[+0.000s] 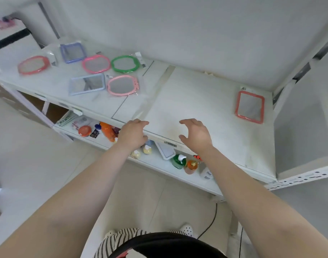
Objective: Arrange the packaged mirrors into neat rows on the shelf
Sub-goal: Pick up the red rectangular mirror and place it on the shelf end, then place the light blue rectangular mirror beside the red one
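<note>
Both hands hover at the front edge of the white shelf (196,101), holding nothing. Left hand (133,132) and right hand (195,134) have loosely curled fingers. Six packaged mirrors lie scattered far left, among them a green mirror (125,64). A red mirror (250,107) lies alone, far right. Bottles (179,161) stand on the lower shelf.

white metal shelving unit (297,178) against pale wall (196,25); beige tiled floor (38,155)
</note>
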